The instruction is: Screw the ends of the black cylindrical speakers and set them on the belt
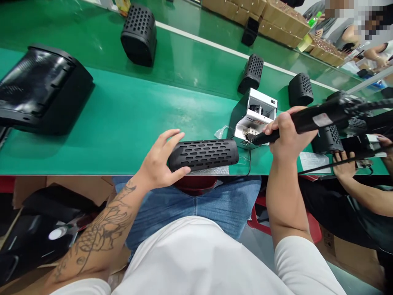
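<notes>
My right hand (287, 129) is wrapped round a black power screwdriver (319, 116) with a cable at its rear. The tool's tip points down and left into the lower part of a white and black boxy unit (258, 108), where metal fittings show beside a small fan opening. At the left end of a black slotted housing (205, 155), my left hand (161, 162) has its fingers and thumb spread, by or lightly touching the end. The housing lies on its side at the bench's near edge, partly over clear bubble wrap (211, 171).
Black perforated housings (139, 35) stand along the green bench (123, 119). A large black casing (43, 88) sits at the left. On the right, a co-worker's hand (344, 164) is at a similar unit. Cardboard boxes (285, 22) line the far side.
</notes>
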{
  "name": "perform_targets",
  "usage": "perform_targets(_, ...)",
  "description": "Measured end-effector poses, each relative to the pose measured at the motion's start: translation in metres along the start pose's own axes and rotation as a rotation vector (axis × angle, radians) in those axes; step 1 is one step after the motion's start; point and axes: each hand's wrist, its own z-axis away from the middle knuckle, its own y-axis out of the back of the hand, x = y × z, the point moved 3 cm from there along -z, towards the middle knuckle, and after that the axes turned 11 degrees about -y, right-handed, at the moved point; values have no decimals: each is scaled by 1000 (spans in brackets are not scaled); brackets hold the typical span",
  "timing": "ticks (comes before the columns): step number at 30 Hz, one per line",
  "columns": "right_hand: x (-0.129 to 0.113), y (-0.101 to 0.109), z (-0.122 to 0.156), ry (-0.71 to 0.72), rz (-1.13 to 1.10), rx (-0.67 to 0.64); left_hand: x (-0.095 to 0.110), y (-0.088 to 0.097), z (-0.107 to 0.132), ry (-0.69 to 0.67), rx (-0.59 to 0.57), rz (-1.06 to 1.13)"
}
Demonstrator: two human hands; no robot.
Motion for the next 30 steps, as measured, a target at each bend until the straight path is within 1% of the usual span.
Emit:
perform_targets(2,-24,-8,15,55,-43,4,-15,-10,17,-1,33,79)
perform_targets(4,-48,-23,34,99,-119,-42,-24,-23,27,5,40,145)
perform_targets(6,-67,-43,54,103,-210,-155,-28,-33,32,-2,62,196)
perform_targets(8,-77,-64,71,109,-295,-292,-31,-40,33,-41,107,225)
perform_targets(10,-77,-81,80,119,-338,-410,-33,-43,32,-89,149,244)
perform_targets(12,-69,-90,84,114,-324,-482,-35,-45,32,-124,174,261)
perform_targets(14,-58,-94,84,82,-273,-498,-36,-46,31,-137,186,270)
perform_targets(18,-44,-94,85,13,-218,-464,-34,-46,31,-138,197,278)
perform_targets(23,-46,-98,95,-5,-222,-507,-34,-44,31,-97,147,280)
perform_targets(25,-46,-99,97,-10,-214,-525,-33,-43,31,-91,143,283)
perform_targets(30,-41,-97,95,-3,-164,-598,-33,-40,30,-74,119,278)
